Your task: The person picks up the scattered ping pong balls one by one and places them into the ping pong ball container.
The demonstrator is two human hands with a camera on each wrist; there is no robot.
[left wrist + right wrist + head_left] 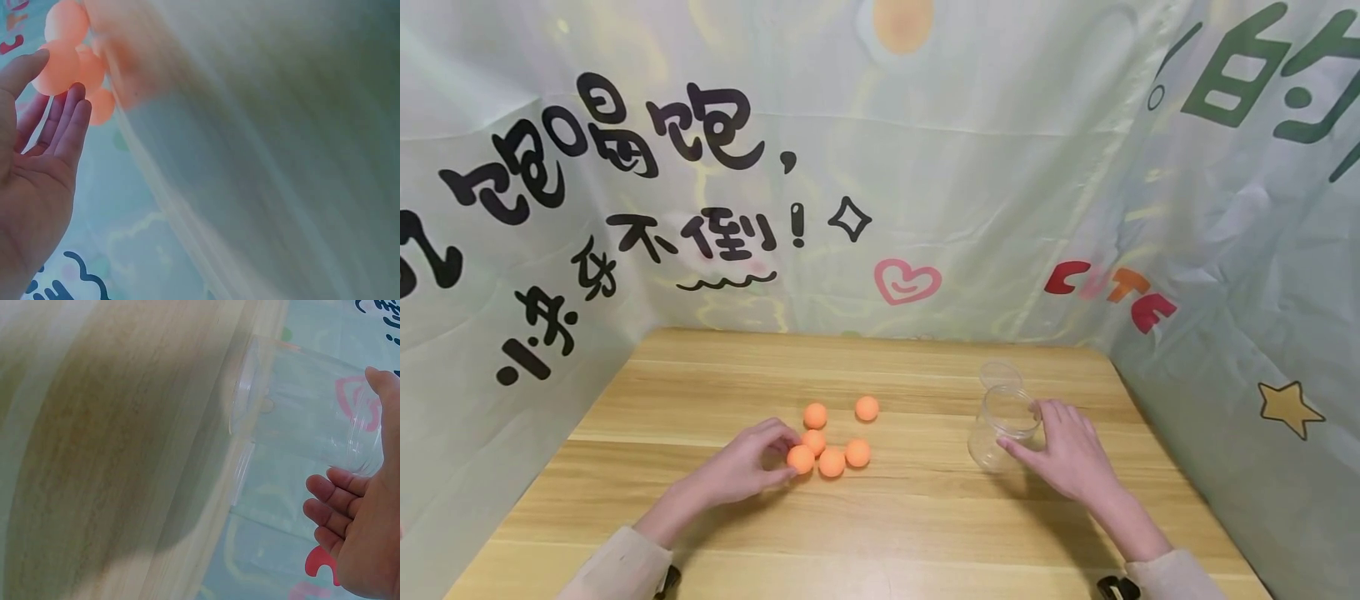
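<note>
Several orange ping-pong balls (832, 462) lie grouped left of centre on the wooden table. My left hand (752, 462) has thumb and fingers about the nearest-left ball (801, 459), and the left wrist view shows the thumb against that ball (57, 67) with fingertips at its lower side. To the right stands a clear plastic jar (988, 442), upright with its mouth uncovered. Near its rim, the thumb and fingers of my right hand (1067, 450) hold it from the right side. In the right wrist view the see-through jar (306, 400) has nothing visible inside.
A clear round lid (1000, 375) lies on the table (917, 533) just behind the jar. One ball (867, 408) sits apart at the back of the group. Printed cloth (985, 200) hangs along the table's back and both sides.
</note>
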